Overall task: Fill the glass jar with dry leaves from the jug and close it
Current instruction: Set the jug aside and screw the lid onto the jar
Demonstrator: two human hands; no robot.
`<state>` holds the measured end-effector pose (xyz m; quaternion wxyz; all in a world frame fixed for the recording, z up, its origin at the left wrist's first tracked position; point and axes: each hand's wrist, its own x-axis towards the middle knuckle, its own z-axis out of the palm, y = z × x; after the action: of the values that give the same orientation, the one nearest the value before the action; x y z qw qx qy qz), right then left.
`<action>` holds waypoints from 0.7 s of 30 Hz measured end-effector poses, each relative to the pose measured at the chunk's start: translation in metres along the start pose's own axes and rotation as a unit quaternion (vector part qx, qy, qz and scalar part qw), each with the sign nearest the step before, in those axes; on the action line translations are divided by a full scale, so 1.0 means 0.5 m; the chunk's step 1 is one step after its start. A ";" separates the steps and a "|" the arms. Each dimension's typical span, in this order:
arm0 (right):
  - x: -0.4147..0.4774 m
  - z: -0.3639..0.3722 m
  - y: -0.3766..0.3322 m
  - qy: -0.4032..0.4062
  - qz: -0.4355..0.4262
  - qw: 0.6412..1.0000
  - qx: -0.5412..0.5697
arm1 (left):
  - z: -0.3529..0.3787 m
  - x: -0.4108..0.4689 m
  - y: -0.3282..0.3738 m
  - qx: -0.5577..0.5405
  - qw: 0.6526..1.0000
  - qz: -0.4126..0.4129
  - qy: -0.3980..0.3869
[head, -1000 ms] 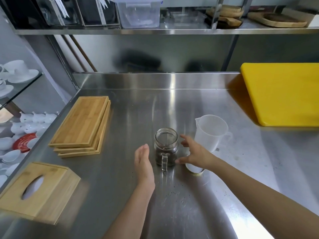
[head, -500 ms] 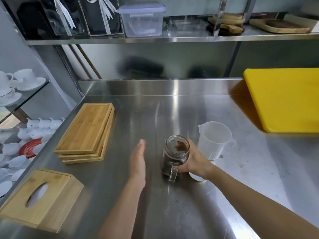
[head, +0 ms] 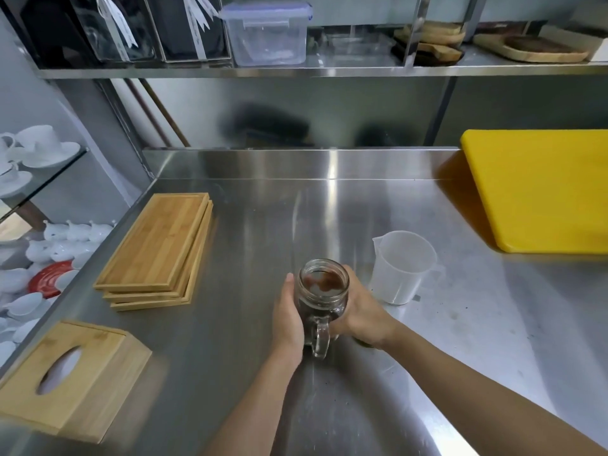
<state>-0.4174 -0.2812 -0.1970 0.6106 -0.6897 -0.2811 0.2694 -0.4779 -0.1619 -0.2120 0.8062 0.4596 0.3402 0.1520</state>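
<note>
The glass jar (head: 324, 299) stood upright near the front middle of the steel bench (head: 250, 258), its mouth open with no lid on it and dark dry leaves showing inside, the clear handle turned toward the camera. In the head view, both hands were wrapped on it: the left hand (head: 289, 319) pressed flat against the jar's left side, where half a second before it had hovered apart from the glass, and the right hand (head: 360, 312) curled around the right side as it had then. The translucent jug (head: 402, 268) stood just beside the right hand, to its right and slightly behind, and looked empty. Well off to the left lay a stack of bamboo trays (head: 158, 251), with a bamboo tissue box (head: 70, 373) nearer the camera, and a yellow cutting board (head: 539, 189) lay at the far right.
</note>
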 end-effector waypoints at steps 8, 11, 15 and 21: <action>-0.017 0.008 -0.024 -0.022 0.021 0.999 -0.014 | -0.012 0.005 -0.006 -0.081 0.972 -0.157 -0.156; -0.007 -0.019 -0.063 -0.129 0.050 0.990 -0.006 | 0.000 -0.019 0.016 -0.124 0.942 -0.203 -0.235; 0.012 -0.080 -0.111 -0.140 0.036 0.989 -0.045 | 0.004 -0.026 0.043 -0.189 0.935 -0.132 -0.268; 0.000 0.045 -0.056 0.239 -0.049 0.970 0.012 | 0.009 -0.013 0.026 -0.179 0.959 -0.196 -0.097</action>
<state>-0.4352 -0.2631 -0.1716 0.6804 -0.7124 -0.1571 0.0701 -0.4786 -0.1611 -0.1968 0.9185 0.2443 0.3110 0.0042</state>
